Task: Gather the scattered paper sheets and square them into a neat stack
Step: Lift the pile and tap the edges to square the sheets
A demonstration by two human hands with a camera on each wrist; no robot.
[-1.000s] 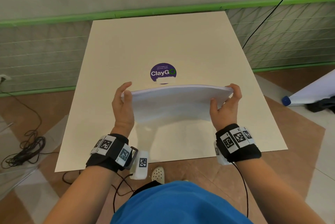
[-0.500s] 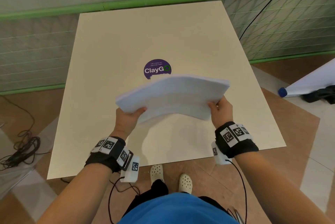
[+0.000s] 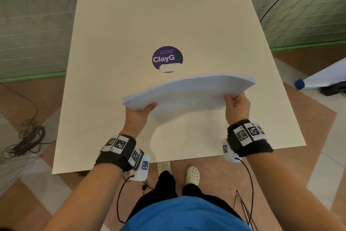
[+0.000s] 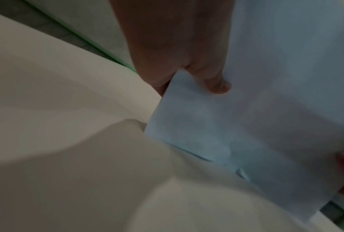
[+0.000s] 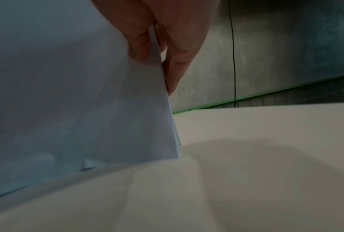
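Hands pinch the paper stack above the table: left hand low, right hand at the higher end.

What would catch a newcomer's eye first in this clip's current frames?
First, the white stack of paper, bowed and tilted, held above the cream table with the left hand gripping its near-left corner and the right hand its right edge. Next, the round purple ClayGo sticker at the table's middle, just beyond the paper.
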